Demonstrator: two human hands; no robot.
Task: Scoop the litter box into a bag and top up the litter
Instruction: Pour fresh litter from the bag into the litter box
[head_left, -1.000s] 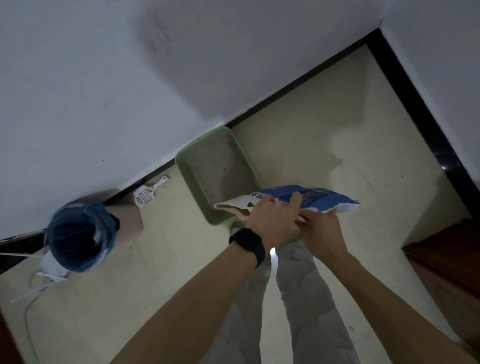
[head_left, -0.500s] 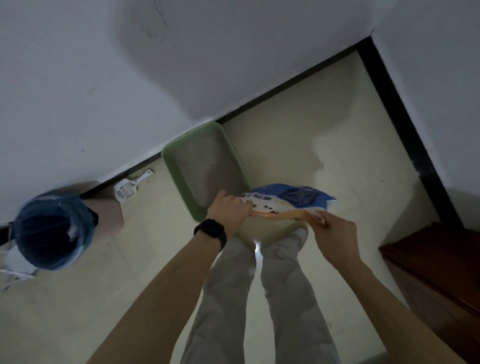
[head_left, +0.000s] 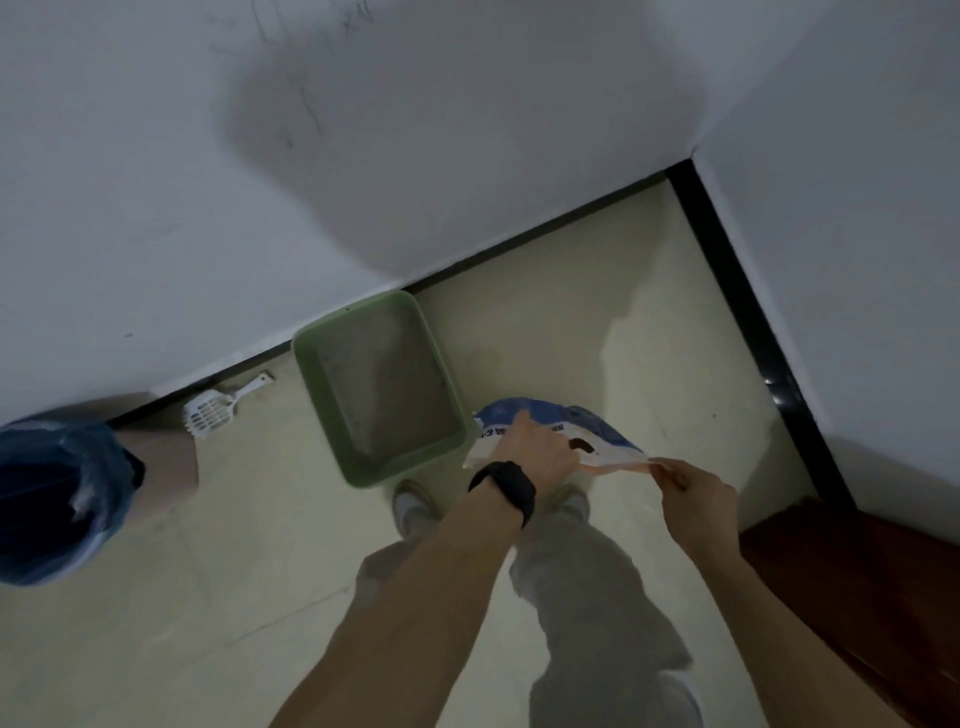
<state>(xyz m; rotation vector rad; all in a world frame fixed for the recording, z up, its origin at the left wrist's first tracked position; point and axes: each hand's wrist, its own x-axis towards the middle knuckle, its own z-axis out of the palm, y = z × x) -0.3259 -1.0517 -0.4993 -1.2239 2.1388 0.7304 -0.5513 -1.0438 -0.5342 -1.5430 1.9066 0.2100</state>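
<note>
Head view: both hands grip the blue-and-white plastic litter bag (head_left: 558, 434), held just at the 4 o'clock corner of the green rectangular litter tray (head_left: 379, 387). Left hand (head_left: 540, 449) clenches its top edge; right hand (head_left: 696, 488) pinches the peeling strip. Judgement: pull apart evenly, mouth aimed away from the tray, so nothing spills early.
</note>
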